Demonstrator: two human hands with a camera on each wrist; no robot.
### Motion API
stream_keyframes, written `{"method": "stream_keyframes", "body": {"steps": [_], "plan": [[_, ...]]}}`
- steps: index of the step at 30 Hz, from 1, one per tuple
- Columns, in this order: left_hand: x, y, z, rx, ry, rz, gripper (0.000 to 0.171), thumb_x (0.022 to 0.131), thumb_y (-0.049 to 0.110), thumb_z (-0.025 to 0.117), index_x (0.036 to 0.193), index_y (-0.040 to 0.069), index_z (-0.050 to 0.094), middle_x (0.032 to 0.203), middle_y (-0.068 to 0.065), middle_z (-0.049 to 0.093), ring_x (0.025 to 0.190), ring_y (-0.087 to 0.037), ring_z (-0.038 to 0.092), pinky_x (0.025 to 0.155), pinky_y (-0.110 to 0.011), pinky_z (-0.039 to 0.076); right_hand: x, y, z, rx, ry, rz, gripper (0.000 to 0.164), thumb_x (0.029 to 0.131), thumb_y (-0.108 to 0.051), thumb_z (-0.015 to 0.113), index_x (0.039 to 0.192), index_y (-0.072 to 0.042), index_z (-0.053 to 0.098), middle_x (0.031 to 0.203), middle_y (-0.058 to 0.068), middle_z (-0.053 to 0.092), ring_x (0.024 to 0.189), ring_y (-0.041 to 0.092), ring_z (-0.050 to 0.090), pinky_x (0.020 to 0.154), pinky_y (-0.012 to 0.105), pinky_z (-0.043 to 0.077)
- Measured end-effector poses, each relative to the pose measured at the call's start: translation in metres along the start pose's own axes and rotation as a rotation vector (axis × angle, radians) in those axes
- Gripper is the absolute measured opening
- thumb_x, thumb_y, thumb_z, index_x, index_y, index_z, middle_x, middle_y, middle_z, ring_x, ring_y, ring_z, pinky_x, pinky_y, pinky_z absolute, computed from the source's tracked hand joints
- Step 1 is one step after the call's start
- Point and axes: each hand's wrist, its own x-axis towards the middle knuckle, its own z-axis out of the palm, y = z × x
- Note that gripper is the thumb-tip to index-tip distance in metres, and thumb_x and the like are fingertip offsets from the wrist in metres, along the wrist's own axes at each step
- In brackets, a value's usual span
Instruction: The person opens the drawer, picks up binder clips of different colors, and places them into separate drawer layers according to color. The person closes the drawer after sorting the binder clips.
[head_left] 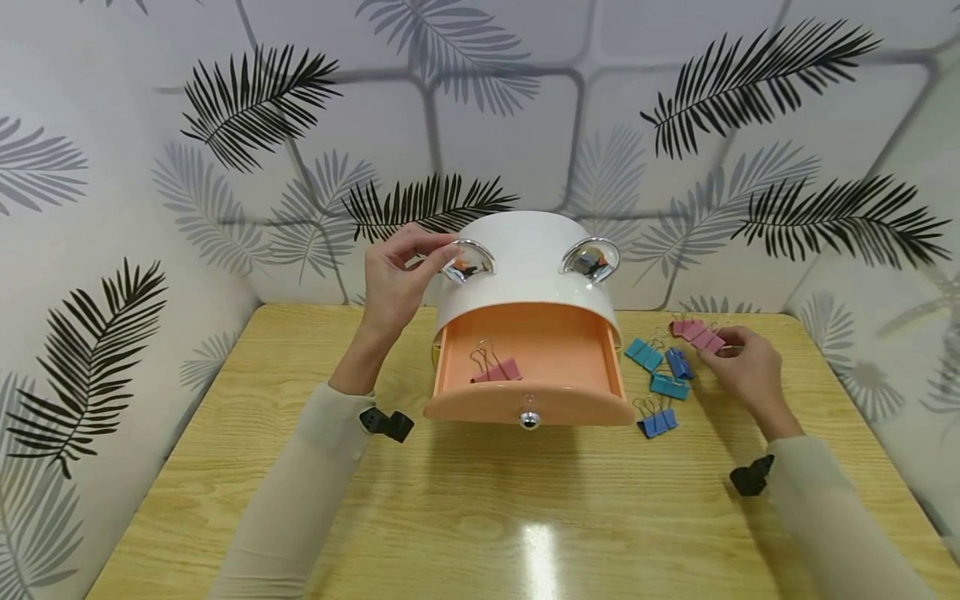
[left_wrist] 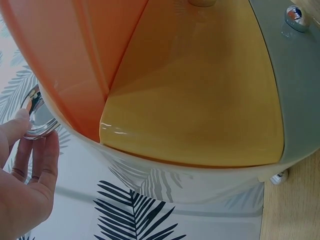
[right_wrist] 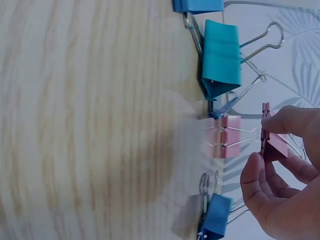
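Note:
My left hand (head_left: 393, 287) pinches the left of two chrome ear-shaped loops (head_left: 471, 260) on a white rounded drawer box (head_left: 525, 242). The same loop (left_wrist: 40, 115) lies between thumb and fingers in the left wrist view. An orange drawer (head_left: 540, 346) is pulled out, with a pink binder clip (head_left: 498, 371) inside. To the right of the box, my right hand (head_left: 746, 371) holds a pink binder clip (right_wrist: 275, 145) between thumb and fingers. Another pink binder clip (right_wrist: 231, 142) is just beyond it.
Teal binder clips (head_left: 643, 354) and blue binder clips (head_left: 658, 422) lie on the wooden table (head_left: 480, 517) right of the box. Below the orange drawer, the left wrist view shows a yellow drawer (left_wrist: 195, 100) and a grey-green drawer (left_wrist: 302, 85). Leaf-patterned walls (head_left: 510, 142) surround the table.

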Motion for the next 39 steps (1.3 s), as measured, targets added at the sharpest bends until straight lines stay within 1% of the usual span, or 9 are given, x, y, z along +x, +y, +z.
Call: {"method": "stream_keyframes", "body": {"steps": [3, 6, 8, 11, 14, 17, 26, 31, 39], "plan": [[0.0, 0.0, 0.0, 0.0, -0.004, -0.003, 0.012, 0.088, -0.008, 0.076, 0.1, -0.009, 0.077, 0.085, -0.005, 0.067, 0.078, -0.014, 0.061, 0.053, -0.017, 0.039, -0.003, -0.003, -0.005, 0.023, -0.013, 0.017, 0.053, 0.096, -0.027, 0.072, 0.133, 0.009, 0.058, 0.12, 0.032, 0.066, 0.104, 0.041, 0.067, 0.058, 0.006, 0.043], [0.0, 0.0, -0.001, -0.002, -0.007, -0.005, 0.012, 0.088, -0.007, 0.077, 0.1, -0.008, 0.077, 0.086, -0.005, 0.068, 0.079, -0.015, 0.062, 0.056, -0.016, 0.043, -0.007, -0.005, -0.01, 0.075, -0.021, 0.013, 0.055, 0.097, -0.03, 0.072, 0.134, 0.008, 0.058, 0.123, 0.031, 0.064, 0.093, 0.018, 0.069, 0.058, 0.007, 0.048], [0.0, -0.001, -0.001, -0.003, -0.009, -0.008, 0.012, 0.088, -0.007, 0.076, 0.1, -0.008, 0.077, 0.086, -0.005, 0.067, 0.079, -0.015, 0.062, 0.057, -0.017, 0.044, -0.01, -0.006, -0.012, 0.136, -0.031, 0.006, 0.054, 0.097, -0.03, 0.073, 0.134, 0.007, 0.059, 0.125, 0.029, 0.062, 0.087, 0.0, 0.065, 0.06, 0.009, 0.052], [-0.001, -0.001, -0.001, 0.0, -0.012, -0.013, 0.012, 0.089, -0.007, 0.076, 0.1, -0.008, 0.077, 0.087, -0.004, 0.068, 0.079, -0.015, 0.062, 0.057, -0.017, 0.044, -0.014, -0.009, -0.014, 0.254, -0.055, 0.002, 0.052, 0.097, -0.026, 0.074, 0.134, 0.007, 0.058, 0.122, 0.018, 0.061, 0.081, -0.014, 0.059, 0.064, 0.013, 0.058], [-0.001, -0.001, -0.002, 0.005, -0.012, -0.01, 0.012, 0.089, -0.006, 0.076, 0.101, -0.008, 0.077, 0.086, -0.003, 0.068, 0.078, -0.015, 0.06, 0.056, -0.018, 0.042, -0.018, -0.015, -0.017, 0.33, -0.065, -0.015, 0.048, 0.097, -0.024, 0.074, 0.132, 0.006, 0.06, 0.11, -0.001, 0.064, 0.083, -0.011, 0.064, 0.065, 0.014, 0.057], [-0.001, -0.002, -0.001, 0.009, -0.009, -0.001, 0.012, 0.088, -0.007, 0.076, 0.1, -0.008, 0.077, 0.086, -0.005, 0.067, 0.077, -0.014, 0.058, 0.054, -0.018, 0.039, -0.022, -0.021, -0.021, 0.361, -0.062, -0.047, 0.043, 0.097, -0.022, 0.074, 0.128, 0.005, 0.062, 0.1, -0.013, 0.065, 0.083, -0.007, 0.067, 0.063, 0.013, 0.055], [-0.001, -0.003, -0.001, 0.0, -0.012, 0.022, 0.01, 0.089, -0.009, 0.075, 0.099, -0.01, 0.077, 0.085, -0.004, 0.067, 0.078, -0.014, 0.06, 0.056, -0.018, 0.04, -0.033, -0.035, -0.025, 0.4, -0.07, -0.099, 0.037, 0.098, -0.019, 0.073, 0.126, 0.003, 0.065, 0.111, -0.011, 0.061, 0.089, -0.006, 0.068, 0.073, 0.013, 0.058], [0.0, -0.002, -0.001, 0.007, -0.012, 0.016, 0.011, 0.089, -0.008, 0.075, 0.1, -0.009, 0.076, 0.086, -0.003, 0.067, 0.078, -0.013, 0.062, 0.06, -0.017, 0.046, -0.042, -0.049, -0.028, 0.41, -0.065, -0.14, 0.036, 0.098, -0.016, 0.072, 0.127, 0.004, 0.065, 0.112, -0.01, 0.064, 0.09, -0.003, 0.07, 0.075, 0.013, 0.058], [0.001, -0.002, 0.0, -0.004, -0.006, 0.027, 0.012, 0.089, -0.012, 0.073, 0.1, -0.012, 0.075, 0.086, -0.015, 0.066, 0.078, -0.012, 0.064, 0.064, -0.018, 0.051, -0.053, -0.068, -0.033, 0.405, -0.043, -0.199, 0.033, 0.097, -0.013, 0.073, 0.124, 0.005, 0.066, 0.112, -0.009, 0.066, 0.093, -0.002, 0.07, 0.076, 0.014, 0.059]]}}
